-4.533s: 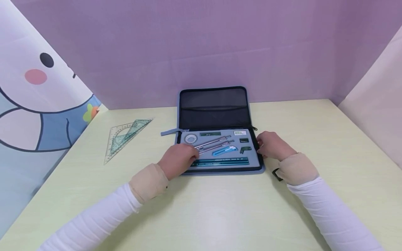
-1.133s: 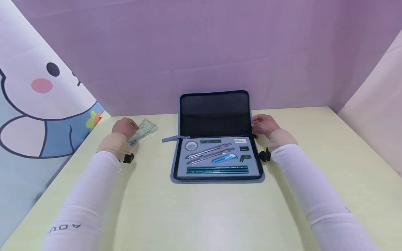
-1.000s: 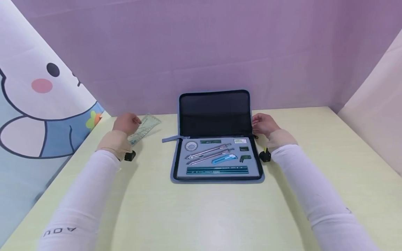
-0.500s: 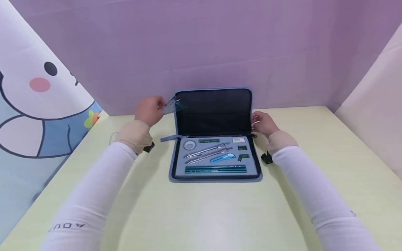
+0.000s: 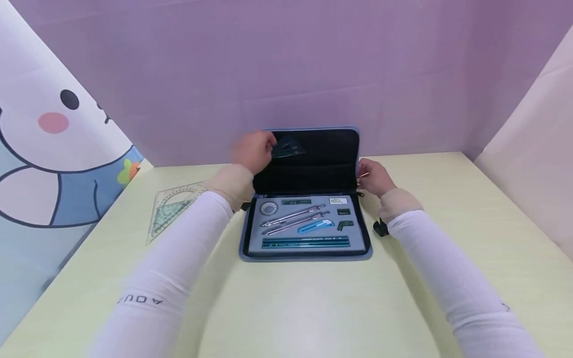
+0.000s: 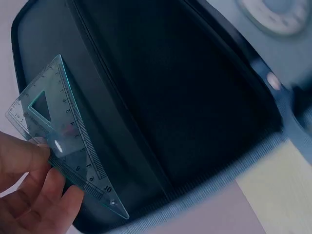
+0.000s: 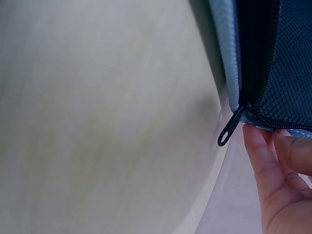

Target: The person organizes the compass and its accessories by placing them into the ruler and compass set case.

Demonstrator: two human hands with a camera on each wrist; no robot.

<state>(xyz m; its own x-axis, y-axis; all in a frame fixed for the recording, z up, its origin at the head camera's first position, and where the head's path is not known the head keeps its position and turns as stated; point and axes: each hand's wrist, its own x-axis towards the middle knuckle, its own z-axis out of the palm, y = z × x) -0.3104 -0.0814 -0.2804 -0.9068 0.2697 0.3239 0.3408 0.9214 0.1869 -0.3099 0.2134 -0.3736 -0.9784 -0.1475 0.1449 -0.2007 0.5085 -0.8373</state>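
My left hand [image 5: 252,151] pinches a clear, green-edged set square [image 6: 73,131] between thumb and fingers. In the left wrist view the set square lies in front of the dark inside of the lid [image 6: 161,97], by the pocket's edge. The drawing-set case [image 5: 309,257] lies unzipped, its lid raised. At the lid's lower right edge is my right hand [image 5: 377,179], and the right wrist view shows its thumb and fingers gripping the fabric edge beside the zip pull [image 7: 230,130].
A clear triangular ruler with a protractor arc [image 5: 179,191] lies on the table at the left. Grey foam in the case holds compasses [image 5: 293,217], a blue cutter [image 5: 316,226], green pencils [image 5: 306,242], a white ring [image 5: 269,208] and an eraser [image 5: 337,201]. A purple cloth [image 5: 286,74] hangs behind.
My left hand left the compasses, picked a set square off the table at the left and carried it right, to the lid. My right hand shifted up from the case's side to the lid's edge.
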